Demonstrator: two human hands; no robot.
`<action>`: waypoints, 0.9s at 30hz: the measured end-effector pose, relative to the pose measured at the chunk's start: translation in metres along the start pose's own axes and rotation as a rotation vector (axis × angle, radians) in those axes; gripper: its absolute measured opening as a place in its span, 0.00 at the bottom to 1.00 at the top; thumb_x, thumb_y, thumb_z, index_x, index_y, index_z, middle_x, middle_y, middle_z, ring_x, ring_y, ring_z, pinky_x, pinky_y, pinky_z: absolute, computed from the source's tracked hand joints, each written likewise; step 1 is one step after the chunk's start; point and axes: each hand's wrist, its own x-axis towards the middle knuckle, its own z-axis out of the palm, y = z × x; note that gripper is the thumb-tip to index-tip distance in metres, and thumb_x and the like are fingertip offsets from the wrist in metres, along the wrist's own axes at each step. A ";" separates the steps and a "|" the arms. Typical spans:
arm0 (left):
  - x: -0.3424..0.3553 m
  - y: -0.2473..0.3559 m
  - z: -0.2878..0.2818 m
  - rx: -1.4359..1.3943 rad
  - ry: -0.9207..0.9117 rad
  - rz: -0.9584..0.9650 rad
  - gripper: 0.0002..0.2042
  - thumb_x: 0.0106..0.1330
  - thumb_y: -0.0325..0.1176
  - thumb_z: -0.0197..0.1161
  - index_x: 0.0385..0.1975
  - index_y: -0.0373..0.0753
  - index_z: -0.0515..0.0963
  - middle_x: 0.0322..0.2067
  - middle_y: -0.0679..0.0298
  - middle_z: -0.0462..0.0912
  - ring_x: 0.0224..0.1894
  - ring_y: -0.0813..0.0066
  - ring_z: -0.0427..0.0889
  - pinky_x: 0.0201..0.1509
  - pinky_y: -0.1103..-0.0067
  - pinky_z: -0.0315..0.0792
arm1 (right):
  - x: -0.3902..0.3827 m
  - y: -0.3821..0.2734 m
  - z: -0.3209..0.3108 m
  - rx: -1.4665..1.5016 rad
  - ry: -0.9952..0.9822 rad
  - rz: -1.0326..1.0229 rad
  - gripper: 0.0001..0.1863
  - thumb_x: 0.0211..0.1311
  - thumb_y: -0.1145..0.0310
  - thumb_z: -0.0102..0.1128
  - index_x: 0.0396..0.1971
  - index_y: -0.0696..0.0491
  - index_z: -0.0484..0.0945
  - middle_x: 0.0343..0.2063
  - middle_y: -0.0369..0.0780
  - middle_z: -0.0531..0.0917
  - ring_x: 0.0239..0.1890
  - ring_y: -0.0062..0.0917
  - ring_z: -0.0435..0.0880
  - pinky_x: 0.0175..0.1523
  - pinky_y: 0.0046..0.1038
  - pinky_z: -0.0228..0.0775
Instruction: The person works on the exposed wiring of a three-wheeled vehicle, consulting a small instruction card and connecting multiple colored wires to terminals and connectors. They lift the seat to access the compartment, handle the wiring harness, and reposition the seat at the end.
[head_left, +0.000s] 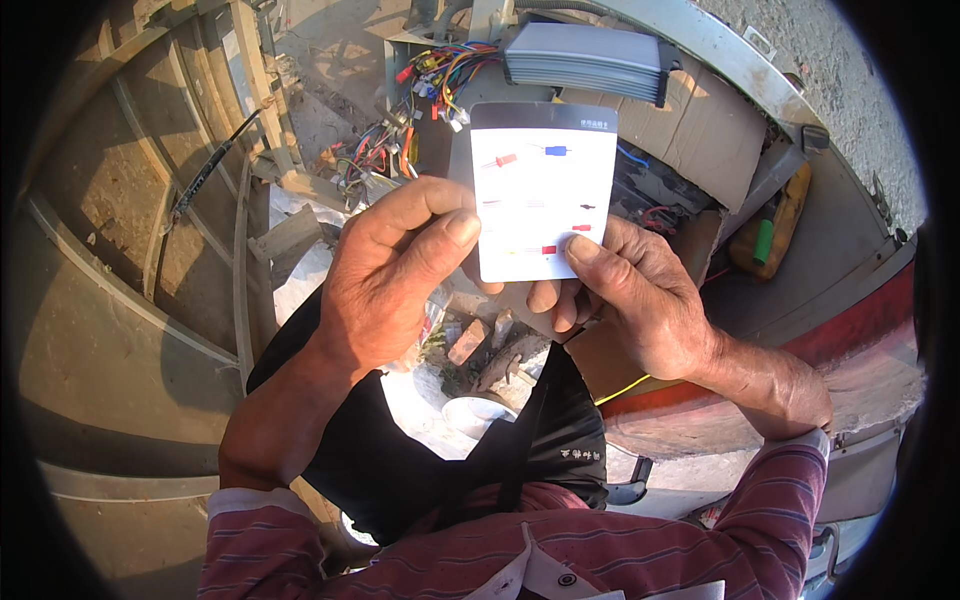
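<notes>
In front of my chest I hold up a white card (520, 185) with rounded corners and a dark band along its top. Small red, blue and dark pictures are printed on it, some of them like connectors. My left hand (400, 265) pinches its left edge between thumb and fingers. The lower right corner is gripped by my right hand (640, 290), its thumb lying on the face of the card. Behind the card's top edge is a ribbed silver metal box (585, 60). Bundles of coloured wires (450, 80) with small plugs lie to its left.
More loose wires (370, 155) hang farther left. At the right are a cardboard sheet (690, 140) and a yellow-brown case with a green object (764, 240). A ribbed metal panel (130, 230) fills the left side. Brick rubble (468, 342) and a white bowl-like item (475, 413) lie below.
</notes>
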 end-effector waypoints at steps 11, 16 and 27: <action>0.000 0.000 0.001 0.001 -0.001 0.006 0.10 0.83 0.32 0.55 0.48 0.31 0.78 0.38 0.64 0.80 0.40 0.78 0.82 0.48 0.77 0.76 | 0.000 0.001 0.000 0.013 -0.007 0.005 0.21 0.86 0.59 0.43 0.53 0.63 0.76 0.37 0.41 0.84 0.33 0.22 0.89 0.40 0.23 0.81; 0.000 -0.001 0.000 -0.006 -0.004 0.003 0.10 0.83 0.32 0.55 0.48 0.31 0.78 0.39 0.64 0.80 0.40 0.77 0.82 0.48 0.77 0.76 | 0.000 0.001 -0.001 0.007 -0.010 0.005 0.21 0.86 0.59 0.43 0.54 0.63 0.75 0.37 0.41 0.83 0.33 0.21 0.88 0.41 0.23 0.82; 0.000 -0.002 0.000 -0.022 0.006 -0.012 0.10 0.82 0.31 0.55 0.50 0.30 0.78 0.40 0.63 0.80 0.40 0.76 0.83 0.49 0.76 0.77 | 0.000 0.002 -0.001 0.005 -0.002 -0.007 0.22 0.86 0.59 0.43 0.53 0.65 0.76 0.37 0.41 0.83 0.33 0.21 0.87 0.43 0.25 0.86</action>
